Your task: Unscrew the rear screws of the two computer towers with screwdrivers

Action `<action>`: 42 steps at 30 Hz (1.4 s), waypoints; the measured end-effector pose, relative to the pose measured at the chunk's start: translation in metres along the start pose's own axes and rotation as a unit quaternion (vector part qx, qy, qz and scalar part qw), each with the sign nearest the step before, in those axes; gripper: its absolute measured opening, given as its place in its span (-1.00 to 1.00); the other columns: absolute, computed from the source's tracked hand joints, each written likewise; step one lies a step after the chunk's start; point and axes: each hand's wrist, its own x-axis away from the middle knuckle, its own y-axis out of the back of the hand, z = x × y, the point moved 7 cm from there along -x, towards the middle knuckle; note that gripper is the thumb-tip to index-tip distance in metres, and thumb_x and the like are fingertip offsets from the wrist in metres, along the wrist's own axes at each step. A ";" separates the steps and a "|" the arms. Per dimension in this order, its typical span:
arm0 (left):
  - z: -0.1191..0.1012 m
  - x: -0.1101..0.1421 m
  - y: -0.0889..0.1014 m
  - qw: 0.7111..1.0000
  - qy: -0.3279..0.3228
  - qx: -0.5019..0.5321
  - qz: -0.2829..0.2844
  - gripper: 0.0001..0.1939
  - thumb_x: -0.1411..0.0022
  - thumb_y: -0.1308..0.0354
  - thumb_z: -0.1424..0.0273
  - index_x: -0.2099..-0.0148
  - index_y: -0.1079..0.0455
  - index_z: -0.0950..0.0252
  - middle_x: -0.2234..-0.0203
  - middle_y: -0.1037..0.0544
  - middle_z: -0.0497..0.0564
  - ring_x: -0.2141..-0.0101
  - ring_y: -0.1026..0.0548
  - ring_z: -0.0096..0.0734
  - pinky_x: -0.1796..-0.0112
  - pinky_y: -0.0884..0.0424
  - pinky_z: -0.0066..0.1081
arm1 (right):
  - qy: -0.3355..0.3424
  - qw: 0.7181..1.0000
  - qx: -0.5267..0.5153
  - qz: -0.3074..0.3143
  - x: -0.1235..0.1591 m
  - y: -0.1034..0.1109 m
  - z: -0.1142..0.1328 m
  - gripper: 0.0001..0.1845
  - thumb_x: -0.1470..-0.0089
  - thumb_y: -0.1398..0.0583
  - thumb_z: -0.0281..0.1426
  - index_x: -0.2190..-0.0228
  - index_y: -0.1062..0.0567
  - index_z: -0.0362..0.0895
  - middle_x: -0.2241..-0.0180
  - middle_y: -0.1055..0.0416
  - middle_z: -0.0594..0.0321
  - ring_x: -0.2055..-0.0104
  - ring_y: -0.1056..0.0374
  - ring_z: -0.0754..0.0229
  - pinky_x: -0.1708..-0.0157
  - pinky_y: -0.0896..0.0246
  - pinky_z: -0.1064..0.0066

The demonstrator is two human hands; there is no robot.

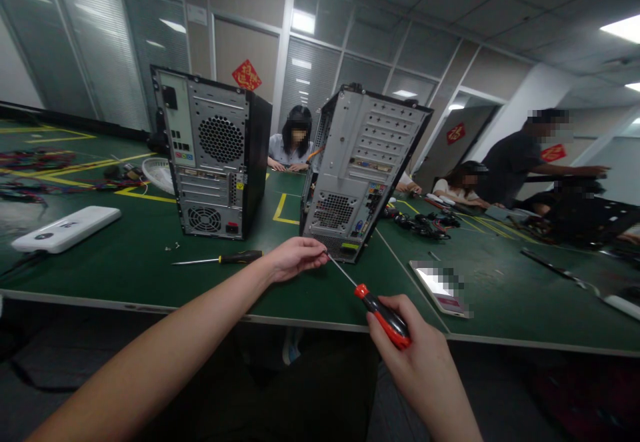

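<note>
My right hand (417, 345) is wrapped round the red and black handle of a screwdriver (384, 319). Its thin shaft points up and left to the fingertips of my left hand (295, 259). Those fingers are pinched at the screwdriver's tip; whatever small thing they may hold is hidden. Just behind them stands a computer case (345, 169), its grey back panel facing me and leaning to the right in view. To its left, a second computer case (210, 155) stands upright with its back toward me. A second screwdriver (240, 257), black and yellow, lies beyond my left forearm.
Small screws (173, 247) lie before the left case. A white power bank (70, 229) sits at left, a phone (440, 289) at right. Cable bundles (423, 222) lie farther back. Across the green table (150, 275) sits a person (293, 145); other people are at the right.
</note>
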 end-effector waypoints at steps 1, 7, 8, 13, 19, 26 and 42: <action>0.000 0.000 0.000 1.000 0.002 0.000 -0.001 -0.95 -0.31 -0.26 0.51 0.21 -0.52 0.42 0.35 -0.61 0.08 0.35 -0.57 -0.56 0.24 -0.51 -0.54 | 0.003 1.000 0.003 -0.002 0.000 0.000 0.000 -0.74 -0.25 -0.16 -0.12 0.19 -0.45 -0.02 0.38 -0.53 0.26 0.43 -0.46 0.16 0.41 -0.30 0.42; 0.000 0.001 -0.001 1.000 0.003 0.004 -0.004 -0.95 -0.29 -0.28 0.51 0.22 -0.52 0.43 0.37 -0.62 0.08 0.37 -0.57 -0.56 0.26 -0.50 -0.55 | 0.016 1.000 0.019 -0.010 0.001 0.000 0.001 -0.74 -0.26 -0.15 -0.14 0.15 -0.48 -0.02 0.34 -0.55 0.24 0.38 -0.49 0.15 0.38 -0.33 0.41; 0.000 0.001 -0.001 1.000 0.005 0.003 -0.003 -0.94 -0.30 -0.27 0.50 0.22 -0.52 0.43 0.38 -0.61 0.08 0.38 -0.57 -0.56 0.27 -0.50 -0.55 | 0.024 0.999 0.023 -0.014 0.001 0.000 0.002 -0.73 -0.26 -0.15 -0.14 0.14 -0.48 -0.02 0.31 -0.56 0.23 0.35 -0.50 0.14 0.34 -0.34 0.40; 0.001 -0.001 0.000 1.000 0.003 -0.008 -0.008 -0.92 -0.30 -0.28 0.48 0.24 -0.51 0.43 0.39 -0.61 0.07 0.39 -0.55 -0.57 0.25 -0.48 -0.53 | 0.042 0.998 0.037 -0.022 0.000 0.001 0.008 -0.72 -0.26 -0.15 -0.14 0.12 -0.47 -0.03 0.25 -0.57 0.19 0.28 -0.54 0.10 0.27 -0.36 0.37; -0.002 -0.005 0.004 0.997 -0.039 -0.071 -0.008 -0.77 -0.18 -0.40 0.33 0.21 -0.52 0.39 0.39 -0.61 0.04 0.42 -0.50 -0.57 0.29 -0.42 -0.48 | -0.024 0.999 0.012 0.031 -0.003 -0.007 0.001 -0.71 -0.26 -0.13 -0.08 0.19 -0.47 -0.01 0.45 -0.53 0.30 0.46 -0.49 0.12 0.44 -0.28 0.40; -0.008 -0.006 0.007 0.987 -0.087 -0.131 -0.025 -0.63 -0.08 -0.45 0.18 0.23 -0.56 0.39 0.41 -0.60 0.01 0.44 -0.46 -0.57 0.34 -0.33 -0.47 | -0.040 0.999 0.006 0.002 -0.003 -0.011 -0.001 -0.70 -0.27 -0.14 -0.09 0.17 -0.50 -0.02 0.38 -0.56 0.27 0.40 -0.51 0.12 0.38 -0.29 0.40; -0.052 0.007 0.036 0.939 -0.229 -0.142 -0.214 -0.62 -0.21 -0.25 0.06 0.35 -0.48 0.33 0.57 -0.36 -0.10 0.56 -0.26 -0.58 0.52 -0.13 -0.50 | -0.064 0.998 0.012 0.009 -0.002 -0.017 -0.004 -0.70 -0.26 -0.13 -0.08 0.19 -0.49 0.00 0.40 -0.55 0.30 0.40 -0.51 0.11 0.39 -0.25 0.39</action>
